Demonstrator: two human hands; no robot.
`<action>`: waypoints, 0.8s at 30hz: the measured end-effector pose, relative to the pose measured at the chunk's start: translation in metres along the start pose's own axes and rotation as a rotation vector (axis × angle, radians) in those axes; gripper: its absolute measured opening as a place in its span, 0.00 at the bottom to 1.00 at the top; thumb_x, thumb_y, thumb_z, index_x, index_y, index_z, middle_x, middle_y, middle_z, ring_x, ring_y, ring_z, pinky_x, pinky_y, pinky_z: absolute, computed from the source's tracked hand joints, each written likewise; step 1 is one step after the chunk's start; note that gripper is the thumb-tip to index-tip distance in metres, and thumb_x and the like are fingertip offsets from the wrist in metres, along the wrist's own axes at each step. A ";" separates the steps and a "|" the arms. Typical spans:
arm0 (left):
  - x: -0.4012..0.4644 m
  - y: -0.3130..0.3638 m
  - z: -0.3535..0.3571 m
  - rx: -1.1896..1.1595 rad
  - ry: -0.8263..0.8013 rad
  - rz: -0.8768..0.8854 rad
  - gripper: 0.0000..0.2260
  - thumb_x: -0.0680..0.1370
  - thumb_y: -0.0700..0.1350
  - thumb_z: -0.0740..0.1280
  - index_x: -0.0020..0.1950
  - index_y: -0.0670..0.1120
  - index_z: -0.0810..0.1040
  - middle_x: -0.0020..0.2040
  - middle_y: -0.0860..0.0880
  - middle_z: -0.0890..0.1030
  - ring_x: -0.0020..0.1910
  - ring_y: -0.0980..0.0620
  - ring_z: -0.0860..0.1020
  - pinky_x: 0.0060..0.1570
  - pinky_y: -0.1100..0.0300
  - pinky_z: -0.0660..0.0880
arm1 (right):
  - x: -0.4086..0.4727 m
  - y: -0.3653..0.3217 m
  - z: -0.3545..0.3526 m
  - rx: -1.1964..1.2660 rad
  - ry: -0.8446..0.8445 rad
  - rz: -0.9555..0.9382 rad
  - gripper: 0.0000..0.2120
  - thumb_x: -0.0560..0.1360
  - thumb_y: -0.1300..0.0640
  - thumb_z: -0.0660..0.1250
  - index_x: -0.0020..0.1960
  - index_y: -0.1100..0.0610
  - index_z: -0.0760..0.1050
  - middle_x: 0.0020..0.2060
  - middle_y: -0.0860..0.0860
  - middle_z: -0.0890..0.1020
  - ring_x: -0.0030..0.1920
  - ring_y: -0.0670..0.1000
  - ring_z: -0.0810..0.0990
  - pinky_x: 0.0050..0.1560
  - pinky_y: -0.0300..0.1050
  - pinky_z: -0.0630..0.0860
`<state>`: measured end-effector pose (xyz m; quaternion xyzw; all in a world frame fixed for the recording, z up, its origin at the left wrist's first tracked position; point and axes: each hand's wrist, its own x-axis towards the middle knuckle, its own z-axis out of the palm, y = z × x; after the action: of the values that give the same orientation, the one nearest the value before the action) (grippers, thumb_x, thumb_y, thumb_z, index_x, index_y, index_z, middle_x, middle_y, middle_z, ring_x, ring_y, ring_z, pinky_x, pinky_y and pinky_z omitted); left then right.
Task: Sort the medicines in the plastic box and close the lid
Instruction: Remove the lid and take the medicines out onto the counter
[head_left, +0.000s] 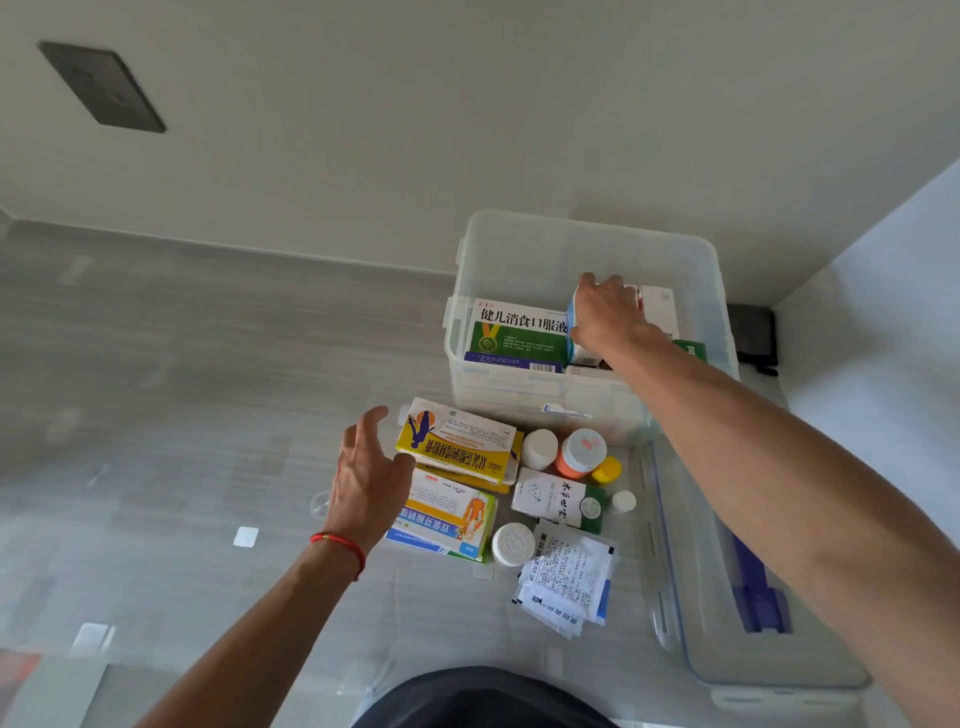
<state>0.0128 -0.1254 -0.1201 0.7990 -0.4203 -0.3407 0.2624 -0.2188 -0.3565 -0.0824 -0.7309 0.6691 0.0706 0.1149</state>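
A clear plastic box stands on the floor by the wall. Inside lies a green and white carton. My right hand is inside the box, shut on a blue and white medicine carton held upright beside other cartons. My left hand hovers open just left of a yellow carton that tops a stack on the floor. Below it lies a blue and green carton. The clear lid with a blue handle lies at the right.
In front of the box stand a white bottle, an orange bottle, a small yellow bottle and a white jar. A white and green carton and several paper sachets lie nearby. A dark object sits in the corner.
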 end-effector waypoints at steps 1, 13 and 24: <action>-0.002 0.000 0.000 -0.003 -0.001 0.000 0.28 0.75 0.37 0.64 0.75 0.50 0.64 0.73 0.42 0.69 0.67 0.42 0.71 0.56 0.50 0.74 | 0.002 -0.001 0.001 0.019 -0.002 0.015 0.29 0.74 0.64 0.75 0.70 0.63 0.65 0.61 0.66 0.74 0.63 0.66 0.74 0.49 0.52 0.70; -0.015 0.019 -0.012 -0.060 0.068 0.189 0.22 0.76 0.35 0.65 0.70 0.47 0.70 0.67 0.44 0.75 0.46 0.49 0.80 0.38 0.61 0.74 | -0.048 0.040 -0.066 0.467 0.324 -0.103 0.31 0.67 0.62 0.77 0.66 0.50 0.71 0.59 0.56 0.84 0.50 0.51 0.82 0.32 0.33 0.73; -0.039 0.060 -0.049 -0.395 -0.098 0.545 0.24 0.76 0.51 0.73 0.70 0.51 0.71 0.63 0.53 0.78 0.60 0.54 0.79 0.51 0.62 0.80 | -0.177 0.006 -0.079 0.624 0.052 -0.594 0.31 0.67 0.55 0.80 0.65 0.42 0.72 0.61 0.42 0.83 0.59 0.36 0.81 0.58 0.36 0.80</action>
<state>0.0047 -0.1166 -0.0340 0.5739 -0.5564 -0.3710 0.4727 -0.2456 -0.2073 0.0383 -0.8235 0.4214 -0.1899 0.3288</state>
